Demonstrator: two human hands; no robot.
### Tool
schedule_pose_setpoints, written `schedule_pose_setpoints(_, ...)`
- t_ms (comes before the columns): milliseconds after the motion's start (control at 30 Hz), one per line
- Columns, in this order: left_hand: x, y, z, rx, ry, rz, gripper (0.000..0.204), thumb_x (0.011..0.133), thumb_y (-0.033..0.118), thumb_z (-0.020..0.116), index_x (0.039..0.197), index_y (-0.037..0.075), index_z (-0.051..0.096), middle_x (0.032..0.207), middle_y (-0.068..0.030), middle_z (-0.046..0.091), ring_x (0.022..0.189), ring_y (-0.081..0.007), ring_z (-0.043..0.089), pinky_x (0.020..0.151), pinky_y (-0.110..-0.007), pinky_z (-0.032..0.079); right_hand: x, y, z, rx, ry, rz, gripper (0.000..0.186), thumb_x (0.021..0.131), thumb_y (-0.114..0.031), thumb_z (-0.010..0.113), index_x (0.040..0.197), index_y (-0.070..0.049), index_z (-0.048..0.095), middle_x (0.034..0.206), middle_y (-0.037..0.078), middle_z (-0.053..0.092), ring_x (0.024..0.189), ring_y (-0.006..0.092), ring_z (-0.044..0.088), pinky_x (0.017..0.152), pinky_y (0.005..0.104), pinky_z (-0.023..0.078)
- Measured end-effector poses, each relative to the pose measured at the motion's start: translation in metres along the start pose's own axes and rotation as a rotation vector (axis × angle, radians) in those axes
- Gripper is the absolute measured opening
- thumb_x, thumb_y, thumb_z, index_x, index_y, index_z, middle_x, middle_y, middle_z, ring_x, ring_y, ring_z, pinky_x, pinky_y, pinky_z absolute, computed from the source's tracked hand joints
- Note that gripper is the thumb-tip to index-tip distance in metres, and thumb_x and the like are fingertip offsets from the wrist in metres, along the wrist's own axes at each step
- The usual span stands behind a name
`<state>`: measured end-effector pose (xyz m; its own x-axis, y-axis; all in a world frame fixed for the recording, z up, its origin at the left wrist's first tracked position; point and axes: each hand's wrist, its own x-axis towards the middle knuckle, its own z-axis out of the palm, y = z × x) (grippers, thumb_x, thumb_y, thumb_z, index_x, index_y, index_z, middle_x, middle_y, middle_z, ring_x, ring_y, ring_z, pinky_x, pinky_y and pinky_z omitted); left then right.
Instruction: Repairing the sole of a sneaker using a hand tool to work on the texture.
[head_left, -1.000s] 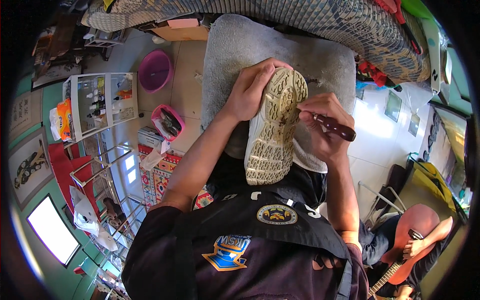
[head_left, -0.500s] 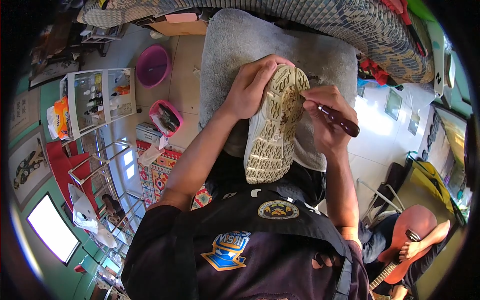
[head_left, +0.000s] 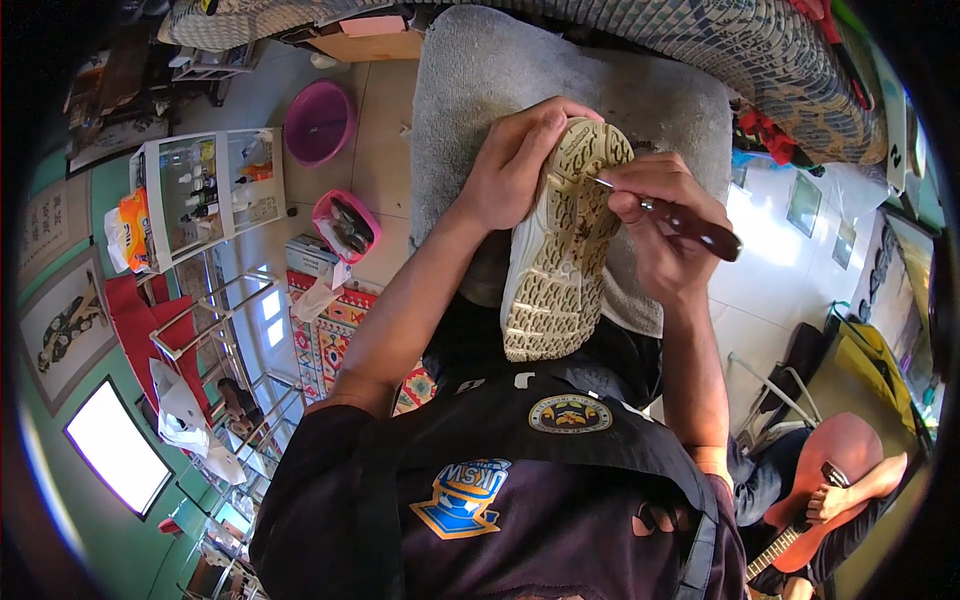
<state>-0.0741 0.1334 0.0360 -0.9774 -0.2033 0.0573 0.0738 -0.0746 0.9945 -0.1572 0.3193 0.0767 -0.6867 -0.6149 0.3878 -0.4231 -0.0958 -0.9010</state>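
Note:
A white shoe (head_left: 558,270) is held sole-up above my lap, its cream treaded sole facing me and its toe or heel end pointing away. My left hand (head_left: 512,165) wraps round the shoe's far left edge, with the thumb along its side. Gripped in my right hand (head_left: 668,220) is an awl (head_left: 708,236) with a dark reddish-brown handle. Its thin metal shaft reaches left past my fingers to the sole's upper middle, where the tread looks brownish and worn. Whether the tip enters the sole is too small to tell.
A grey towel-like cover (head_left: 460,100) lies beyond the shoe. To the left are a purple basin (head_left: 320,122), a pink bin (head_left: 345,228) and a glass-fronted cabinet (head_left: 208,190). At the lower right, another person holds a guitar (head_left: 835,455).
The awl's metal shaft now shows at the sole, and its handle is tilted further right. My right hand has shifted slightly on the sole. The whole view has shifted a little.

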Motion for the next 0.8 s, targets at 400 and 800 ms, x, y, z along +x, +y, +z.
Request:
schedule_pose_setpoints(400, -0.0004, -0.0002, -0.0008, 0.02, -0.012, -0.002, 0.056, 0.116, 0.038, 0.03, 0.127, -0.005, 0.065, 0.112, -0.0132, 0.074, 0.103, -0.0168, 0.07, 0.093, -0.032, 0.054, -0.0049, 0.0022, 0.0081, 0.169, 0.027, 0.167, 0.01, 0.091, -0.003, 0.081, 0.1, 0.0, 0.077, 0.096, 0.008, 0.077, 0.085, 0.0184, 0.069, 0.08, 0.0316, 0.054)
schedule_pose_setpoints(800, 0.0009, 0.0006, -0.0018, 0.011, -0.017, -0.004, 0.054, 0.116, 0.035, 0.03, 0.127, -0.005, 0.065, 0.114, -0.0136, 0.074, 0.105, -0.017, 0.07, 0.096, -0.032, 0.053, -0.0028, 0.0036, 0.0107, 0.196, 0.04, 0.159, 0.009, 0.09, 0.0, 0.082, 0.097, 0.001, 0.077, 0.095, 0.007, 0.076, 0.088, 0.0186, 0.067, 0.082, 0.0319, 0.053)
